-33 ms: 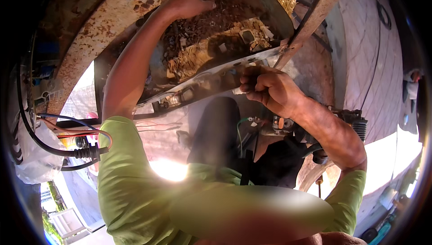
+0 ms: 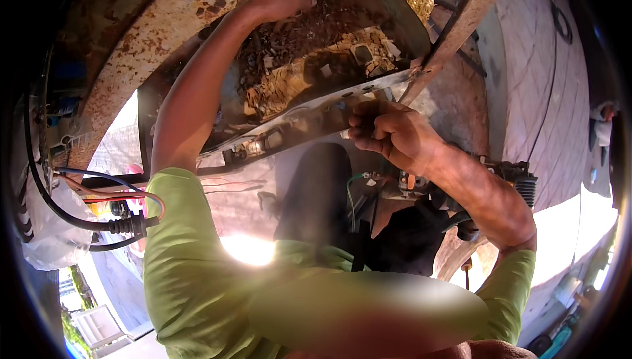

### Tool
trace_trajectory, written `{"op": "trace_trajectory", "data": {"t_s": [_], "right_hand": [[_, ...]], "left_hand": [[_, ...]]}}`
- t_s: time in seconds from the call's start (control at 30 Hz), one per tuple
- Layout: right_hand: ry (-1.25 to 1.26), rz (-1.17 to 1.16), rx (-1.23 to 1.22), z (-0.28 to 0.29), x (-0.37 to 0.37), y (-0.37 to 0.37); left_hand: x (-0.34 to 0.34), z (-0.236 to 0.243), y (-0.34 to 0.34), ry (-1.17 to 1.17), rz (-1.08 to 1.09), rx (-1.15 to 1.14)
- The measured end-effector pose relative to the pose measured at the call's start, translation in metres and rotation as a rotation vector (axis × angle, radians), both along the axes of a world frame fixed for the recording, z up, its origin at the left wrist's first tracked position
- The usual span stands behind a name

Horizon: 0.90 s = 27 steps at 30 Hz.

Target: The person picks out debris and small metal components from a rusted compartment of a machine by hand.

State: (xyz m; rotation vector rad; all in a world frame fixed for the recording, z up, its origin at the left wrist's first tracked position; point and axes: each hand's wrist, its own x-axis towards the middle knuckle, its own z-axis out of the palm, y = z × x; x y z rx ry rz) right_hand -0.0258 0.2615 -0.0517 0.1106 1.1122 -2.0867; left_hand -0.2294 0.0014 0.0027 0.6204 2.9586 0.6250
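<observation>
Brown debris (image 2: 283, 92) in dark pan (image 2: 390, 6); rusty panel (image 2: 155, 36); left hand (image 2: 289, 0), right hand (image 2: 394, 136) curled; contents unclear

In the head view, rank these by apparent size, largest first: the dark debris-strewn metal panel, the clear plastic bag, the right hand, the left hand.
1. Dark metal panel
2. Clear plastic bag and right hand: too alike to rank
3. Left hand, possibly just farther away

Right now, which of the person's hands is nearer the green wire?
The right hand, fingers curled, is nearer the green wire; the left hand is farther off, beyond the crumbled debris.
</observation>
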Motion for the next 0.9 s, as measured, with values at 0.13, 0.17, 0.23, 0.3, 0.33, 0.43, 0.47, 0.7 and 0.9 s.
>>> {"op": "trace_trajectory", "data": {"t_s": [0.13, 0.17, 0.23, 0.3, 0.33, 0.43, 0.47, 0.7, 0.9], "right_hand": [[-0.036, 0.034, 0.011, -0.001, 0.003, -0.003], [-0.021, 0.036, 0.023, 0.004, 0.001, -0.003], [-0.007, 0.048, 0.032, 0.010, 0.001, -0.004], [0.000, 0.061, 0.033, 0.012, 0.001, -0.004], [0.000, 0.064, 0.027, 0.014, 0.000, -0.004], [0.000, 0.073, 0.022, 0.015, -0.002, -0.002], [0.000, 0.077, 0.031, 0.013, -0.003, -0.002], [-0.001, 0.077, 0.056, 0.003, -0.005, -0.001], [-0.008, 0.087, 0.013, -0.001, -0.005, 0.000]], "left_hand": [[-0.057, -0.023, 0.004, 0.074, -0.032, 0.016], [-0.065, -0.026, 0.006, 0.083, -0.032, 0.016], [-0.075, -0.030, 0.008, 0.089, -0.029, 0.009], [-0.082, -0.037, 0.012, 0.093, -0.029, -0.002], [-0.086, -0.039, 0.014, 0.098, -0.030, -0.007], [-0.092, -0.046, 0.017, 0.104, -0.025, -0.024], [-0.093, -0.048, 0.016, 0.103, -0.021, -0.027], [-0.108, -0.056, 0.025, 0.134, -0.004, -0.049], [-0.124, -0.067, 0.038, 0.162, 0.010, -0.077]]}}
